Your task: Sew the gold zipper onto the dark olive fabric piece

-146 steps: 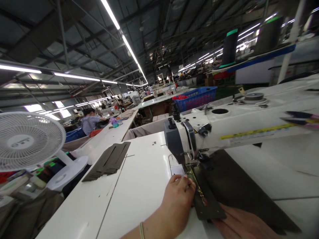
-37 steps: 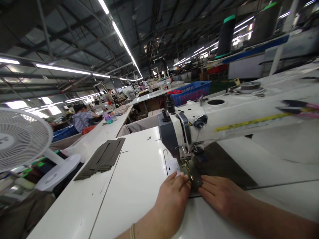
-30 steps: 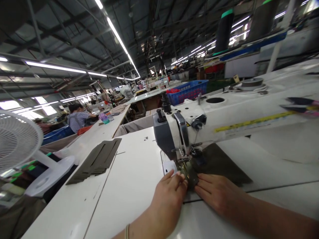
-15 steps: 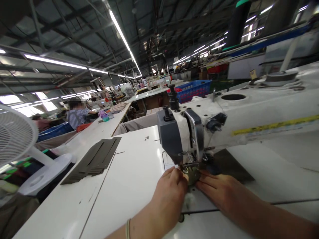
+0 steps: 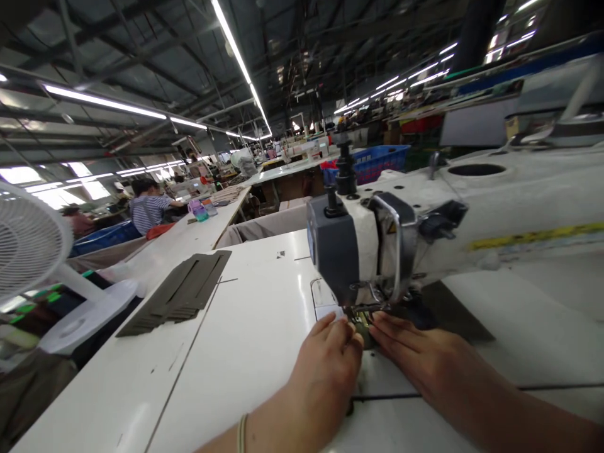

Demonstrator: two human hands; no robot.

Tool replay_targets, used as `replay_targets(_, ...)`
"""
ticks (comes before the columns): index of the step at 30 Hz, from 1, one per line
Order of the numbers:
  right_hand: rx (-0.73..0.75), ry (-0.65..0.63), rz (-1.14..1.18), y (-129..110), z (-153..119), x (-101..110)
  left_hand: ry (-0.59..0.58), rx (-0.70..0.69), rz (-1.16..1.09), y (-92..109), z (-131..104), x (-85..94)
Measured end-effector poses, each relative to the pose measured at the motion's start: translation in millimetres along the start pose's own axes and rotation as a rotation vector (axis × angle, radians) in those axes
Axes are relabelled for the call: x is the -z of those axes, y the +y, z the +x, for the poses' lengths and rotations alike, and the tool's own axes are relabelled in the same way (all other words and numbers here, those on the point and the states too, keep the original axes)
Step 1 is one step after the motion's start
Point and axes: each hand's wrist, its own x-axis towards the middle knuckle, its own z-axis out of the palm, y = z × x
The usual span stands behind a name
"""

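Observation:
A white and grey sewing machine (image 5: 335, 251) stands over the white worktop. Under its needle area lies a small olive piece (image 5: 365, 333), partly covered by my fingers. My left hand (image 5: 328, 371) is at the piece's left side, its fingers curled and pressed together; what they grip is too small to make out. On the right, my right hand (image 5: 425, 358) lies with fingers stretched forward, fingertips touching the piece's edge. A dark grey-green fabric panel (image 5: 453, 311) lies behind my right hand, partly under the machine arm.
Stacked dark fabric pieces (image 5: 177, 292) lie on the worktop's left. Beyond them stands a white fan (image 5: 33, 245). A blue crate (image 5: 382, 163) is behind the machine. A person in a striped top (image 5: 147, 211) sits at the far left.
The machine appears larger and further right as the view shifts. My right hand's fingertips now show more clearly beside the olive piece. My left hand stays beside it.

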Motion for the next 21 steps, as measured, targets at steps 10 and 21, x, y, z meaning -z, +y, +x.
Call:
replay_targets(10, -0.051, 0.010, 0.022, 3, 12, 5, -0.052, 0.038, -0.068, -8, 4, -2.1)
replay_targets(21, -0.050, -0.026, 0.028, 8, 7, 0, -0.058, 0.047, -0.056, -13, 6, -3.9)
